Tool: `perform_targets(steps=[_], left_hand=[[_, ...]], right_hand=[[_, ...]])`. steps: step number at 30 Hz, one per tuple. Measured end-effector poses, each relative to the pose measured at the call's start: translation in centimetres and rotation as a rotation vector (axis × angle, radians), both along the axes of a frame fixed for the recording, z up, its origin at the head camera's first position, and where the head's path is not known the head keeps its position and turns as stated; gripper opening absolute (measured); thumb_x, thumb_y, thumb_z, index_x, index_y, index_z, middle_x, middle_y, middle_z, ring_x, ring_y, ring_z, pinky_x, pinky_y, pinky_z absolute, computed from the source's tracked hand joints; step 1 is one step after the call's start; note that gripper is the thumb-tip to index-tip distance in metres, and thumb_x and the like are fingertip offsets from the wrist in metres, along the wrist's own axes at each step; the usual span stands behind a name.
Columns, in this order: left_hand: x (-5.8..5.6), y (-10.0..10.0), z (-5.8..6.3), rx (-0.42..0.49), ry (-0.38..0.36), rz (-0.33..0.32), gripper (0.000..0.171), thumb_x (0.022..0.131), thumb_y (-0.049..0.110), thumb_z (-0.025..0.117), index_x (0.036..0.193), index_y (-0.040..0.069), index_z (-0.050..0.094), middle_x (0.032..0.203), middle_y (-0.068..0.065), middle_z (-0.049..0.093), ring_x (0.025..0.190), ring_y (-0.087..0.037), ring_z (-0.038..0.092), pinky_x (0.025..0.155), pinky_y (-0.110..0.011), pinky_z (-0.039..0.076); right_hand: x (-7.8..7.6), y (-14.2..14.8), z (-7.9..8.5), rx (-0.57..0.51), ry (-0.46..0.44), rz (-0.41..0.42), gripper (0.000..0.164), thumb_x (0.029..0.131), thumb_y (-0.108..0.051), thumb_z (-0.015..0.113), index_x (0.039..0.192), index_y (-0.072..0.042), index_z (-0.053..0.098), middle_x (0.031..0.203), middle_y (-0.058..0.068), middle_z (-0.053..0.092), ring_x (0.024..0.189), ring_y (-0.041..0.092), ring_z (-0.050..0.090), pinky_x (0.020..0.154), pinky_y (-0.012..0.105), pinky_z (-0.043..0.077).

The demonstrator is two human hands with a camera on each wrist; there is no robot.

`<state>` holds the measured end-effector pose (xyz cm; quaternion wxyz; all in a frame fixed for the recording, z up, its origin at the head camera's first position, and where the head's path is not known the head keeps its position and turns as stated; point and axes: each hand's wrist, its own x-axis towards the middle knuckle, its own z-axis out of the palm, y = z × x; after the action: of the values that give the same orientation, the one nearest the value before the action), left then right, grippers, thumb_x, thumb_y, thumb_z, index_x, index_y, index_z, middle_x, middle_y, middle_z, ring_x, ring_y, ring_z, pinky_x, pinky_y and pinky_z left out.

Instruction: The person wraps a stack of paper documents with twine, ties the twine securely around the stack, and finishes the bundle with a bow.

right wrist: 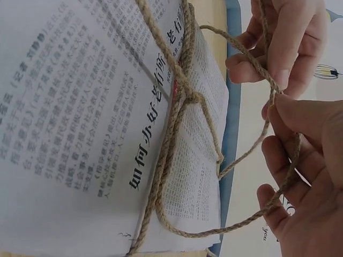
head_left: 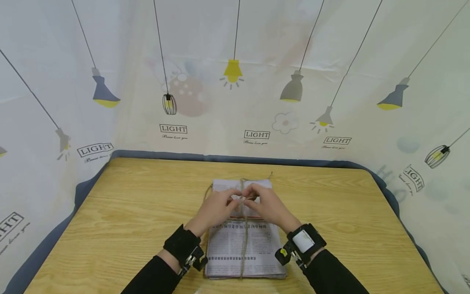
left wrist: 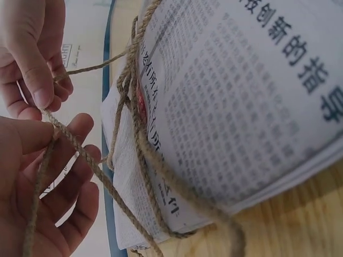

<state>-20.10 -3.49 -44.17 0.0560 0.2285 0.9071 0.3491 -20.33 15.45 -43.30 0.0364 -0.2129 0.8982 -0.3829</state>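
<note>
Your left hand (head_left: 216,208) and right hand (head_left: 269,205) pinch twine (head_left: 244,245) above newspaper stack (head_left: 264,245), midway between side edges of table (head_left: 128,212).

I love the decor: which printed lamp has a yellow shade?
The middle lamp, above the newspaper stack in the head view; the other shades are grey, blue or wire.

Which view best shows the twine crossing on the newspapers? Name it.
The right wrist view: the twine crossing appears large and unobstructed. The left wrist view shows it bunched and slanted; the head view, only tiny.
</note>
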Motion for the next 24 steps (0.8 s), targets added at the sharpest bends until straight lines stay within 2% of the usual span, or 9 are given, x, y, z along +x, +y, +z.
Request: perform_targets(steps=[4, 9, 12, 14, 16, 18, 20, 22, 24], left_hand=[[0.1, 0.0, 0.0, -0.012, -0.016, -0.039, 0.027, 0.097, 0.029, 0.045, 0.118, 0.021, 0.06, 0.081, 0.0, 0.067, 0.049, -0.009, 0.046, 0.047, -0.023, 0.035], [0.1, 0.3, -0.2, -0.013, -0.035, -0.06, 0.024, 0.094, 0.03, 0.051, 0.114, 0.021, 0.062, 0.084, 0.002, 0.068, 0.059, -0.003, 0.053, 0.055, -0.023, 0.041], [0.1, 0.5, -0.2, -0.001, -0.03, -0.057, 0.021, 0.093, 0.029, 0.054, 0.109, 0.02, 0.063, 0.084, 0.003, 0.067, 0.062, -0.003, 0.055, 0.057, -0.023, 0.044], [0.1, 0.6, -0.2, 0.002, -0.02, -0.044, 0.021, 0.093, 0.029, 0.053, 0.107, 0.02, 0.065, 0.083, 0.004, 0.066, 0.062, -0.004, 0.054, 0.057, -0.023, 0.043], [0.1, 0.7, -0.1, 0.005, -0.009, -0.03, 0.021, 0.093, 0.03, 0.053, 0.105, 0.019, 0.066, 0.082, 0.006, 0.065, 0.061, -0.006, 0.053, 0.057, -0.024, 0.042], [0.1, 0.7, 0.1, 0.005, 0.008, -0.024, 0.022, 0.093, 0.029, 0.052, 0.105, 0.018, 0.067, 0.081, 0.007, 0.064, 0.061, -0.006, 0.052, 0.057, -0.024, 0.041], [0.1, 0.6, 0.2, 0.012, 0.02, -0.026, 0.022, 0.093, 0.029, 0.052, 0.105, 0.017, 0.067, 0.082, 0.007, 0.064, 0.062, -0.006, 0.052, 0.058, -0.025, 0.041], [0.0, 0.5, 0.2, 0.016, 0.033, -0.029, 0.022, 0.093, 0.029, 0.052, 0.105, 0.017, 0.067, 0.083, 0.007, 0.065, 0.063, -0.004, 0.053, 0.059, -0.024, 0.041], [0.0, 0.5, 0.1, 0.018, 0.035, -0.031, 0.022, 0.093, 0.029, 0.052, 0.105, 0.017, 0.067, 0.084, 0.007, 0.066, 0.065, -0.004, 0.054, 0.06, -0.024, 0.042]], right_hand=[[0.0, 0.2, -0.2, 0.0, -0.002, -0.025, 0.013, 0.088, -0.019, 0.062, 0.098, -0.017, 0.056, 0.092, -0.008, 0.059, 0.086, 0.005, 0.059, 0.076, 0.028, 0.048], [0.0, 0.4, -0.5, 0.005, 0.004, -0.053, 0.015, 0.086, -0.023, 0.063, 0.096, -0.018, 0.053, 0.092, -0.007, 0.059, 0.087, 0.008, 0.06, 0.078, 0.032, 0.049], [0.0, 0.5, -0.5, 0.004, 0.007, -0.071, 0.02, 0.086, -0.024, 0.064, 0.101, -0.016, 0.055, 0.096, -0.005, 0.061, 0.092, 0.011, 0.06, 0.082, 0.037, 0.049], [0.1, 0.8, -0.4, 0.022, 0.037, -0.109, 0.026, 0.085, -0.025, 0.065, 0.107, -0.016, 0.055, 0.103, -0.004, 0.06, 0.098, 0.013, 0.059, 0.085, 0.038, 0.047], [0.3, 1.1, -0.1, 0.054, 0.115, -0.165, 0.029, 0.085, -0.024, 0.065, 0.112, -0.015, 0.055, 0.107, -0.002, 0.059, 0.1, 0.015, 0.057, 0.084, 0.037, 0.047], [0.7, 1.6, 0.3, 0.083, 0.186, -0.213, 0.024, 0.086, -0.023, 0.063, 0.109, -0.016, 0.057, 0.1, -0.002, 0.059, 0.091, 0.014, 0.057, 0.077, 0.031, 0.047], [1.1, 2.2, 0.6, 0.104, 0.207, -0.215, 0.013, 0.088, -0.023, 0.062, 0.1, -0.018, 0.061, 0.087, -0.004, 0.059, 0.076, 0.012, 0.055, 0.067, 0.026, 0.045], [1.6, 2.8, 0.6, 0.113, 0.158, -0.176, 0.008, 0.089, -0.023, 0.06, 0.092, -0.017, 0.064, 0.074, -0.006, 0.057, 0.062, 0.011, 0.05, 0.057, 0.024, 0.041], [1.8, 3.3, 0.4, 0.126, 0.084, -0.136, 0.011, 0.09, -0.024, 0.059, 0.089, -0.017, 0.067, 0.069, -0.008, 0.057, 0.057, 0.008, 0.048, 0.052, 0.023, 0.039]])
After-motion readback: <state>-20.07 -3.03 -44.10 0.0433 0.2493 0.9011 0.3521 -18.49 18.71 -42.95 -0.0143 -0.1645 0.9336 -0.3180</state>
